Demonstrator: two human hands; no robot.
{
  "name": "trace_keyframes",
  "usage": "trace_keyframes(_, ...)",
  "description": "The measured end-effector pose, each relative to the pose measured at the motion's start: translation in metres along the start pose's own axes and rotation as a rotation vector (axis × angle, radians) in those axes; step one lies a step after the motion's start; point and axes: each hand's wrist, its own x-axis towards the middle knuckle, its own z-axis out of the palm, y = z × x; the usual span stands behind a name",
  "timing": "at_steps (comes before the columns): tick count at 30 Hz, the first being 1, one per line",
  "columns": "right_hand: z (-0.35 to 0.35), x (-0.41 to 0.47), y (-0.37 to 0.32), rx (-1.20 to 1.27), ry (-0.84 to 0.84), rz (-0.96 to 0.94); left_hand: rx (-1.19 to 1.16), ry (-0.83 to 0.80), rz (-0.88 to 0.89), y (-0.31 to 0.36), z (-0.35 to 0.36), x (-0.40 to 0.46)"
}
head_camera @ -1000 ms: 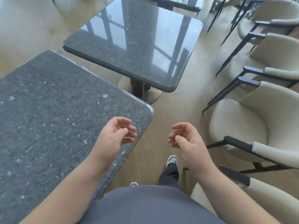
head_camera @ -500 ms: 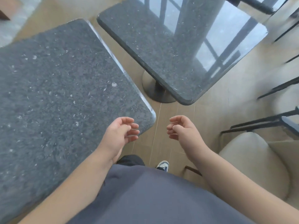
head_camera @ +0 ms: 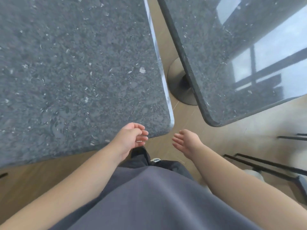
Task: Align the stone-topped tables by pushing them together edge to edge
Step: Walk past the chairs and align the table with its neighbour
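Note:
Two dark speckled stone-topped tables fill the upper view. The left table (head_camera: 74,63) is matte grey; the right table (head_camera: 232,55) is glossy and reflects windows. A narrowing strip of wooden floor separates their facing edges, so they stand apart and at an angle. My left hand (head_camera: 131,138) hovers over the near right corner of the left table, fingers loosely curled, holding nothing. My right hand (head_camera: 186,141) hangs over the floor gap near both corners, fingers relaxed and empty.
The round metal pedestal base (head_camera: 179,83) of the right table shows in the gap. Dark chair legs (head_camera: 265,165) and a pale seat edge stand at the right. My grey shirt and one shoe (head_camera: 155,159) lie below.
The view has swung and come closer, so the gap between the tables now runs straight ahead. Both hands stayed in front of me; the right hand's fingers have straightened somewhat.

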Motion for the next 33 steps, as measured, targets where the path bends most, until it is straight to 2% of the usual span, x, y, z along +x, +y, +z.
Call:
trace_keyframes(3,0.004,0.016,-0.012,-0.048,0.000,-0.024,-0.031,-0.014,-0.041,-0.002,0.003,0.009)
trace_keyframes(8,0.015,0.036,-0.025,-0.105,-0.223,0.070,0.031,-0.009,-0.084,-0.012,0.013,0.025)
trace_keyframes(12,0.021,0.048,-0.035,-0.152,-0.329,0.167,-0.062,0.060,-0.197,-0.031,0.029,0.042)
trace_keyframes(16,0.023,0.063,-0.040,-0.175,-0.403,0.246,-0.351,0.198,-0.304,-0.054,0.049,0.054)
trace_keyframes(21,0.021,0.080,-0.044,-0.156,-0.452,0.270,-0.759,0.479,-0.287,-0.067,0.074,0.076)
trace_keyframes(23,0.017,0.081,-0.043,-0.138,-0.462,0.291,-0.915,0.546,-0.267,-0.069,0.079,0.080)
trace_keyframes(28,0.011,0.086,-0.036,-0.043,-0.492,0.321,-1.263,0.562,-0.084,-0.075,0.067,0.089)
trace_keyframes(33,0.013,0.079,-0.005,0.153,-0.507,0.393,-1.305,0.501,-0.012,-0.082,0.057,0.094)
